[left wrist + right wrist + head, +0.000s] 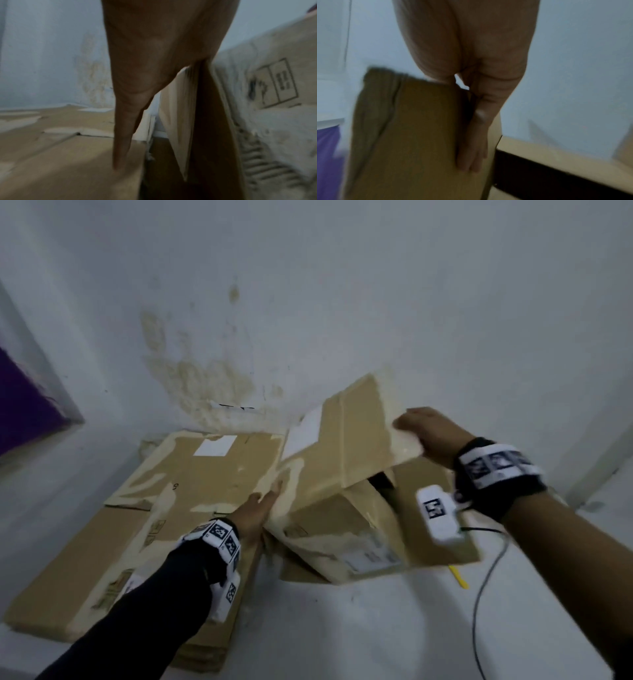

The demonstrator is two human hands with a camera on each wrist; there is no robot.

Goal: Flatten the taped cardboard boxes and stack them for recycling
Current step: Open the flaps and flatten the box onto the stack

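Note:
A brown taped cardboard box (pixel 342 508), partly collapsed and tilted, hangs just above the white floor. My right hand (pixel 421 433) grips the right edge of its raised top panel; in the right wrist view its fingers (pixel 474 148) lie along that panel (pixel 411 135). My left hand (pixel 263 501) touches the box's lower left edge with straight fingers. In the left wrist view one finger (pixel 123 135) points out over the flat cardboard while the others slip behind the box wall (pixel 265 121). A stack of flattened boxes (pixel 154 525) (pixel 60 148) lies on the floor to the left.
The stained white wall (pixel 205 378) stands close behind the boxes. A yellow tool tip (pixel 459 577) pokes out under the box on the right. A grey cable (pixel 486 577) trails over the floor beside it. Something purple (pixel 24 405) sits far left.

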